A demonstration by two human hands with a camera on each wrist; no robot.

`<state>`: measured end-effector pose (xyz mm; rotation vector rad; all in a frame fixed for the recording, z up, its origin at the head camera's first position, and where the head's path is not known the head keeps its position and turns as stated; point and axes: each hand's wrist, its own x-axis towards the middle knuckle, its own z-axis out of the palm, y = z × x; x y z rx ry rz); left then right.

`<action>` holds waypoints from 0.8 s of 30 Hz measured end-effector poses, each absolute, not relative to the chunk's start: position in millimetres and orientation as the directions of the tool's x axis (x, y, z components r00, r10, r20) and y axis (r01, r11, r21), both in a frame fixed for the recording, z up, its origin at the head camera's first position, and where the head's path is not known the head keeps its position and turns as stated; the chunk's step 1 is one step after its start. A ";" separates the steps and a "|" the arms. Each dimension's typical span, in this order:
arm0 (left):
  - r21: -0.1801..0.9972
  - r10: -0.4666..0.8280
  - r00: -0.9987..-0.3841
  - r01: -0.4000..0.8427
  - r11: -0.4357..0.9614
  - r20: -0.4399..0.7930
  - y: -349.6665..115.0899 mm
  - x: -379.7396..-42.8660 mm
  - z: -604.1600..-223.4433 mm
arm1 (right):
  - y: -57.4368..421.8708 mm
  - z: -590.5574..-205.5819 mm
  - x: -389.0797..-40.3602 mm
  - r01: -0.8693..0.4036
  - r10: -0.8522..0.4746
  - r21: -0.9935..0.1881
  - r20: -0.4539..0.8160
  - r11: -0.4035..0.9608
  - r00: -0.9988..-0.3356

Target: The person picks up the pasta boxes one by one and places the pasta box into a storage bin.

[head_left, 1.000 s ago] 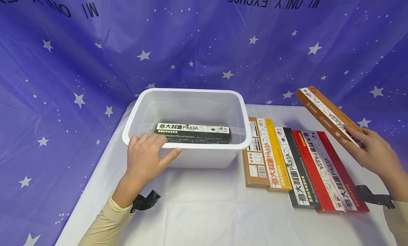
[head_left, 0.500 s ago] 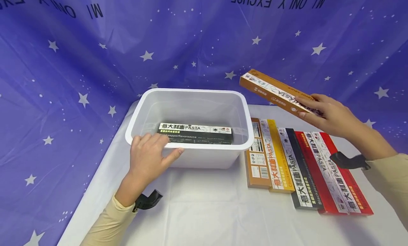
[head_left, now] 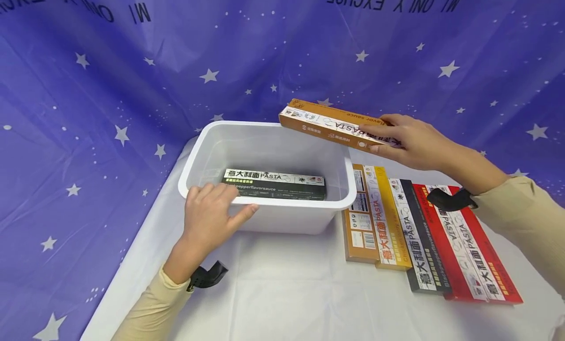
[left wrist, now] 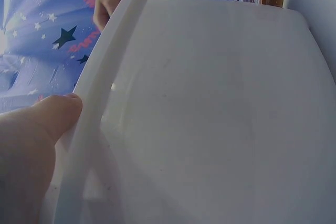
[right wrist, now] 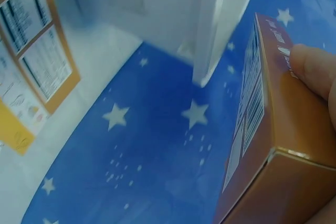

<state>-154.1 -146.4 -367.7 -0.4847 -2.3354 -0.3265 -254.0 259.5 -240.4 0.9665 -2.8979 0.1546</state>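
Note:
A brown pasta box point(head_left: 324, 125) is gripped at one end by my right hand point(head_left: 415, 141). It hangs tilted over the back right rim of a white plastic bin point(head_left: 287, 218). In the right wrist view the thumb point(right wrist: 315, 69) presses on the brown box's face. My left hand point(head_left: 206, 216) holds the bin's front rim near its left corner, fingers over the edge and thumb along the front. Inside the bin lies a black pepper-sauce pasta box point(head_left: 282, 185), its left end partly behind the left fingers.
Right of the bin, pasta boxes lie side by side on the white cloth point(head_left: 282, 282): brown point(head_left: 359, 240), yellow point(head_left: 388, 223), black point(head_left: 419, 248) and two red ones point(head_left: 490, 262). A purple star-printed curtain point(head_left: 265, 51) stands behind the bin.
My right hand has carried the brown pasta box leftward from above the red boxes to over the bin's back right rim. My left hand keeps its hold on the front rim.

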 end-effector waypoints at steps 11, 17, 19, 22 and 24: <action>0.079 0.256 -0.649 0.439 0.895 0.717 -145.9 -157.5 -368.6 | 205.7 -237.7 -266.9 -0.731 -0.724 -0.035 0.111 0.681 -0.680; 0.086 0.255 -0.657 0.440 0.894 0.710 -145.4 -157.5 -369.2 | 180.2 -239.2 -273.7 -0.754 -0.752 -0.029 0.054 0.656 -0.657; 0.086 0.255 -0.661 0.437 0.895 0.706 -145.2 -157.2 -369.3 | 171.7 -239.9 -276.3 -0.765 -0.764 -0.028 0.040 0.643 -0.644; 0.085 0.254 -0.665 0.433 0.898 0.702 -145.7 -156.8 -369.1 | 157.4 -240.0 -280.2 -0.785 -0.785 -0.022 0.020 0.619 -0.619; 0.083 0.254 -0.665 0.430 0.899 0.702 -146.3 -156.7 -368.7 | 147.6 -239.9 -282.8 -0.794 -0.794 -0.026 0.001 0.607 -0.608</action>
